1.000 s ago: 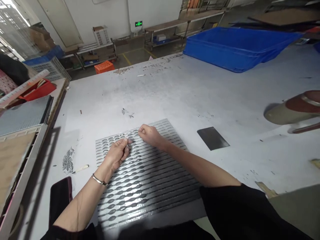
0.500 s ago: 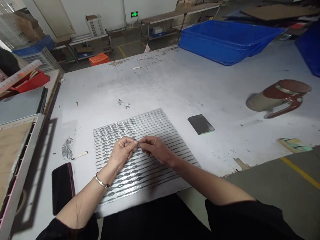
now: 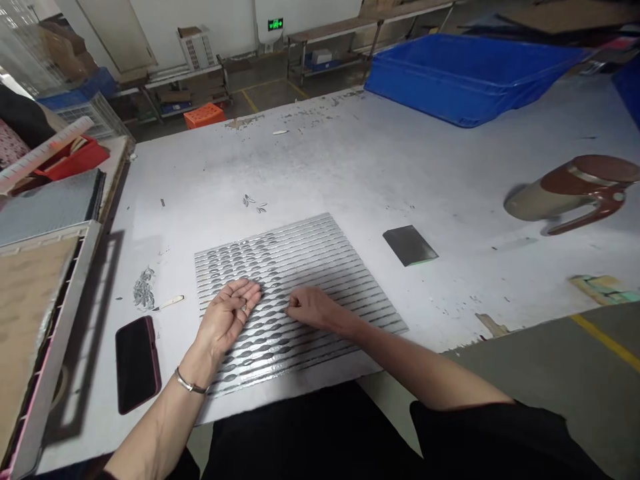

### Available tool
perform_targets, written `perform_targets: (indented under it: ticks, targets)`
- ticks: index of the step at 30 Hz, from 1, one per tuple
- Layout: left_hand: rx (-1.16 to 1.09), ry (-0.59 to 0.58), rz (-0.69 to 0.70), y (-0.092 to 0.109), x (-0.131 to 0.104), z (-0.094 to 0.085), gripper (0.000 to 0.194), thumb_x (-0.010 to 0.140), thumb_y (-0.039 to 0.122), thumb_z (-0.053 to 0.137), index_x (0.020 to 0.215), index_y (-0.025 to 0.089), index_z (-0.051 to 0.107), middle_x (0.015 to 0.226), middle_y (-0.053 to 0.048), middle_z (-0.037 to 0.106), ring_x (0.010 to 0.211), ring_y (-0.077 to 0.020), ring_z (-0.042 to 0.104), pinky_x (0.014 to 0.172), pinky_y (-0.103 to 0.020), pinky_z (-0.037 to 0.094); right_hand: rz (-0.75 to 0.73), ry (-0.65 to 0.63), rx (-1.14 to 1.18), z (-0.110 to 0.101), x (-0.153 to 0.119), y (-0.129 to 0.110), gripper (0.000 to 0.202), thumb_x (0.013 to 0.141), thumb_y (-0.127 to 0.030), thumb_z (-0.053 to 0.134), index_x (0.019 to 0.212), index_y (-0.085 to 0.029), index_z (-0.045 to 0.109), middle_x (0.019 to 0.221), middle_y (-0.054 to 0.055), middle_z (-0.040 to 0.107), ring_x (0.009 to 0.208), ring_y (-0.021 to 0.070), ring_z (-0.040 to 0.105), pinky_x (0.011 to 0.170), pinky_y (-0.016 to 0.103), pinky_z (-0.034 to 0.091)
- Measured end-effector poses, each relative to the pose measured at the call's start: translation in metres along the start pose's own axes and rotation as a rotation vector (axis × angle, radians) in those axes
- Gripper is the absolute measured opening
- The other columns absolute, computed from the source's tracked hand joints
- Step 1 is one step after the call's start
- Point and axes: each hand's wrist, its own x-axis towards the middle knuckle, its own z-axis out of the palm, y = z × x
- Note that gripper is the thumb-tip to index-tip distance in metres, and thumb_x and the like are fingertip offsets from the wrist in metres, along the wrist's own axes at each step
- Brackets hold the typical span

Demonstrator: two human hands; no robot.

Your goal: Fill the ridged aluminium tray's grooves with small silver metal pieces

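Observation:
A silvery punched metal sheet [image 3: 320,260] with rows of leaf-shaped cutouts lies on the grey table [image 3: 350,167] in front of me. My left hand [image 3: 225,320] rests on the sheet's left part, palm up and fingers loosely apart. A small shiny metal piece [image 3: 244,307] lies on its fingers. My right hand [image 3: 311,309] is just to the right of it, with its fingers curled and its fingertips pressed down on the sheet. Whether anything is pinched in it is hidden.
A dark phone [image 3: 136,363] lies left of the sheet, beyond it a pile of small metal leaves [image 3: 143,291]. A few loose leaves [image 3: 253,202], a dark plate [image 3: 410,245], a tipped brown mug [image 3: 570,193] and a blue bin [image 3: 465,73] share the table. Stacked boards [image 3: 35,280] stand on the left.
My hands had met fingertip to fingertip over the sheet. They are now apart: the left has turned palm up and opened, and the right has dropped onto the sheet.

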Motion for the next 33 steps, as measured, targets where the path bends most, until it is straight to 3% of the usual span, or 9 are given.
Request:
perform_targets:
  ticks: [3, 5, 8, 11, 14, 17, 21, 29, 33]
  targets:
    - [-0.084, -0.038, -0.018, -0.011, -0.006, 0.005, 0.024, 0.084, -0.002, 0.055, 0.102, 0.008, 0.067, 0.111, -0.020, 0.073, 0.109, -0.0271, 0.072, 0.092, -0.036, 0.062, -0.020, 0.076, 0.003, -0.003, -0.012, -0.007, 0.025, 0.080, -0.020, 0.064, 0.059, -0.019, 0.051, 0.057, -0.002, 0.056, 0.058, 0.0138, 0.053, 0.054, 0.026, 0.033]
    - [-0.133, -0.051, -0.048, -0.020, -0.012, 0.010, 0.015, 0.092, 0.014, 0.057, 0.101, 0.009, 0.068, 0.110, -0.019, 0.073, 0.110, -0.0273, 0.072, 0.093, -0.037, 0.062, -0.139, 0.191, 0.055, 0.001, -0.026, -0.015, 0.014, 0.088, -0.025, 0.062, 0.075, -0.019, 0.061, 0.067, 0.000, 0.062, 0.063, 0.0149, 0.058, 0.060, 0.026, 0.041]
    - [-0.155, -0.080, -0.078, -0.033, -0.020, 0.018, 0.028, 0.099, 0.031, 0.052, 0.099, 0.009, 0.070, 0.110, -0.019, 0.074, 0.112, -0.0256, 0.070, 0.094, -0.034, 0.060, -0.437, 0.307, 0.068, 0.010, -0.042, -0.024, 0.019, 0.098, -0.033, 0.055, 0.097, -0.019, 0.067, 0.094, 0.007, 0.070, 0.085, 0.0195, 0.065, 0.077, 0.031, 0.052]
    - [-0.122, -0.151, -0.118, -0.041, -0.025, 0.025, 0.036, 0.099, 0.041, 0.052, 0.102, 0.010, 0.071, 0.114, -0.019, 0.073, 0.113, -0.0252, 0.068, 0.092, -0.032, 0.059, -0.607, 0.297, 0.050, 0.014, -0.046, -0.023, 0.025, 0.102, -0.030, 0.046, 0.096, -0.020, 0.069, 0.102, 0.011, 0.070, 0.094, 0.0215, 0.065, 0.084, 0.035, 0.054]
    - [-0.070, -0.216, -0.152, -0.037, -0.025, 0.026, 0.040, 0.098, 0.046, 0.053, 0.106, 0.011, 0.071, 0.123, -0.020, 0.069, 0.117, -0.0267, 0.066, 0.091, -0.033, 0.058, -0.535, 0.350, 0.107, 0.009, -0.044, -0.014, 0.026, 0.102, -0.026, 0.043, 0.093, -0.021, 0.066, 0.093, 0.009, 0.070, 0.090, 0.0210, 0.065, 0.082, 0.034, 0.054]
    - [-0.022, -0.167, -0.050, -0.024, -0.020, 0.018, 0.031, 0.096, 0.041, 0.059, 0.105, 0.014, 0.072, 0.127, -0.017, 0.068, 0.120, -0.0264, 0.064, 0.094, -0.035, 0.058, -0.333, 0.428, 0.197, 0.008, -0.043, -0.004, 0.015, 0.099, -0.024, 0.048, 0.097, -0.021, 0.063, 0.092, 0.007, 0.071, 0.087, 0.0202, 0.066, 0.081, 0.033, 0.053]
    - [0.007, -0.082, 0.088, -0.002, -0.010, -0.001, 0.014, 0.089, 0.026, 0.069, 0.098, 0.016, 0.072, 0.117, -0.013, 0.072, 0.112, -0.0243, 0.068, 0.092, -0.036, 0.060, -0.138, 0.302, 0.214, 0.022, -0.041, 0.001, 0.005, 0.093, -0.019, 0.055, 0.095, -0.021, 0.059, 0.088, 0.004, 0.071, 0.082, 0.0194, 0.067, 0.077, 0.031, 0.050]
    - [0.033, 0.018, 0.117, 0.012, 0.005, -0.025, 0.011, 0.086, 0.018, 0.071, 0.096, 0.015, 0.070, 0.109, -0.011, 0.073, 0.093, -0.0202, 0.073, 0.077, -0.030, 0.063, -0.052, 0.219, 0.034, 0.037, -0.026, -0.002, 0.012, 0.091, -0.013, 0.048, 0.086, -0.022, 0.055, 0.080, 0.003, 0.067, 0.076, 0.0203, 0.066, 0.072, 0.030, 0.046]
    - [0.212, 0.005, 0.261, 0.024, 0.041, -0.022, 0.016, 0.082, 0.019, 0.075, 0.097, 0.016, 0.071, 0.105, -0.009, 0.072, 0.086, -0.0165, 0.071, 0.073, -0.026, 0.060, -0.072, 0.249, -0.064, 0.043, -0.022, 0.005, 0.014, 0.087, -0.012, 0.048, 0.085, -0.024, 0.054, 0.085, 0.006, 0.068, 0.079, 0.0236, 0.066, 0.071, 0.034, 0.048]
